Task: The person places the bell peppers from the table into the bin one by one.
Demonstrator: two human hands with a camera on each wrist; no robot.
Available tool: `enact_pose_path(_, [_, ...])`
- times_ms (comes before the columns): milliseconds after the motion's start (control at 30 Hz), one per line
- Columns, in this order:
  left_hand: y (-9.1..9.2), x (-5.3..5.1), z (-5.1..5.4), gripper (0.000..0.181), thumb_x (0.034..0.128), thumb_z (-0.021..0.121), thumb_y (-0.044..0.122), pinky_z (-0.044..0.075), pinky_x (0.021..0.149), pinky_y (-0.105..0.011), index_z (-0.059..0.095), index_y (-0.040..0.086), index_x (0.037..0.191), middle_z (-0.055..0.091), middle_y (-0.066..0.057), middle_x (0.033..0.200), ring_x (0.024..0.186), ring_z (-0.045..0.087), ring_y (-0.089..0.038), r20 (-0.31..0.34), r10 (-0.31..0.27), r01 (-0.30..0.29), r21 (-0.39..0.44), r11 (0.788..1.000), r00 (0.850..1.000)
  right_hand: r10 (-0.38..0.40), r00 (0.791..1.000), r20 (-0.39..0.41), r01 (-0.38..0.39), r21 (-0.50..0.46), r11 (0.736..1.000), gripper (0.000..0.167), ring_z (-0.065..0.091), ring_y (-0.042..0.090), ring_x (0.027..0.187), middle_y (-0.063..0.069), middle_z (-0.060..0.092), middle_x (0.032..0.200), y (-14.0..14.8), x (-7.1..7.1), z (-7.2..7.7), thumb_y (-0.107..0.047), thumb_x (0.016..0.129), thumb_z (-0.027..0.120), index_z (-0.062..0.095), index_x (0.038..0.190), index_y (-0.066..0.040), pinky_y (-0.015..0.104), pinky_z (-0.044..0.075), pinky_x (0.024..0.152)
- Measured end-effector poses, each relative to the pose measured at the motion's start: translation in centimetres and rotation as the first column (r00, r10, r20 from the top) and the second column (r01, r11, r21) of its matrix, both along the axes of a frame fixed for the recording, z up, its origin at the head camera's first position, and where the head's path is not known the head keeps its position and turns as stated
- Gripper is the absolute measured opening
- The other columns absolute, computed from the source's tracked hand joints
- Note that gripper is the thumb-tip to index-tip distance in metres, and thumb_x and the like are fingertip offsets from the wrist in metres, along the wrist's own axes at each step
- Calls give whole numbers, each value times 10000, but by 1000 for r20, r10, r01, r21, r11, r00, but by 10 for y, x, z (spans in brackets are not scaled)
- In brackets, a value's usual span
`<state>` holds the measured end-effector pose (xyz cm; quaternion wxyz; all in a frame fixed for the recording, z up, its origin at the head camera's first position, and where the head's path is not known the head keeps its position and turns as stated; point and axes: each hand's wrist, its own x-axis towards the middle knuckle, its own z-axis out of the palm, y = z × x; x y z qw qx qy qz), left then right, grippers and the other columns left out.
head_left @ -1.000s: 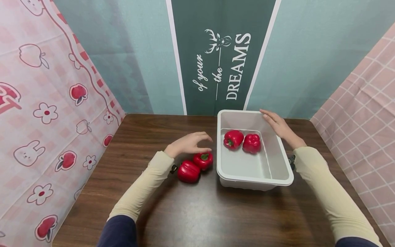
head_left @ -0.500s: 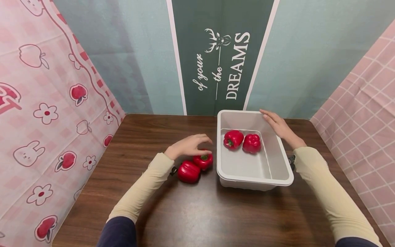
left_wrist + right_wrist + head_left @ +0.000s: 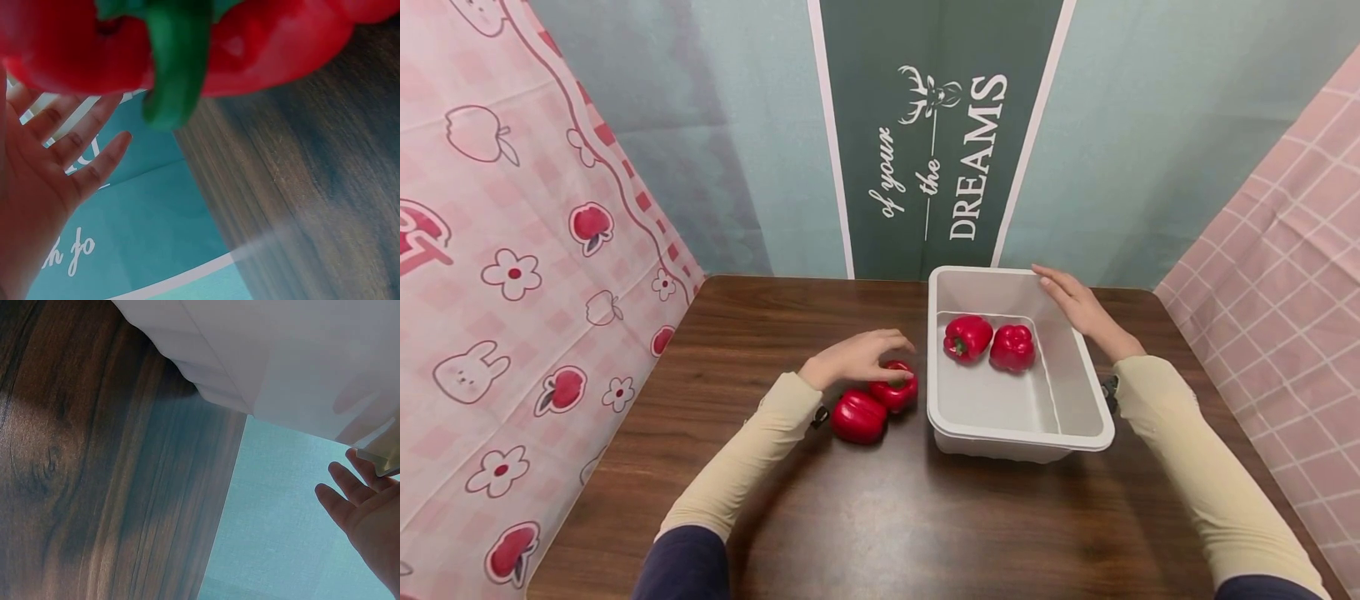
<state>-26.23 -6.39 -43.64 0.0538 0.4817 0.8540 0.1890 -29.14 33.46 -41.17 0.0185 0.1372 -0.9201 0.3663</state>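
My left hand (image 3: pixel 857 357), fingers apart and slightly bent, hovers over a red bell pepper (image 3: pixel 901 397) with a green stem on the table. Touching that one on its near left is a second red bell pepper (image 3: pixel 859 417). In the left wrist view, a pepper (image 3: pixel 275 47) with its curved stem fills the top, and the spread left hand (image 3: pixel 47 153) has a gap to it. My right hand (image 3: pixel 1081 310) rests at the far right rim of a light grey plastic bin (image 3: pixel 1022 442); the right wrist view shows extended fingers (image 3: pixel 347 484) beside its outer wall.
Inside the bin, two red bell peppers, one on the left (image 3: pixel 967 335) and one on the right (image 3: pixel 1012 348), lie toward the back. The wooden table (image 3: pixel 880 525) ends at a teal and green cloth backdrop (image 3: pixel 760 167). Patterned pink cloths hang at both sides.
My left hand has come down slightly and nearer, with its thumb now over the top of the pepper beneath it. The right hand, the bin and the peppers stay where they were.
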Motion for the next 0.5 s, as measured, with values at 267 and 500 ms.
enact_pose_path(267, [-2, 1, -3, 514, 836, 603, 477, 462, 914, -273, 576, 123, 1206, 569, 19, 1130, 1025, 539, -88, 41, 1, 0, -11, 1000, 999, 0, 1000, 2, 0, 2, 1000, 517, 207, 417, 1359, 188, 248, 1491, 0, 0, 0, -398, 996, 320, 311, 1448, -147, 661, 154, 1032])
enact_pose_path(500, [-3, 1, -7, 534, 833, 590, 504, 462, 909, -263, 570, 128, 1212, 560, 42, 1127, 1020, 529, -67, 55, 3, -2, -24, 1000, 998, 1, 1000, 0, -1, 4, 1000, 510, 195, 413, 1367, 180, 236, 1499, 1, -1, -1, -390, 997, 323, 314, 1447, -149, 660, 147, 1036])
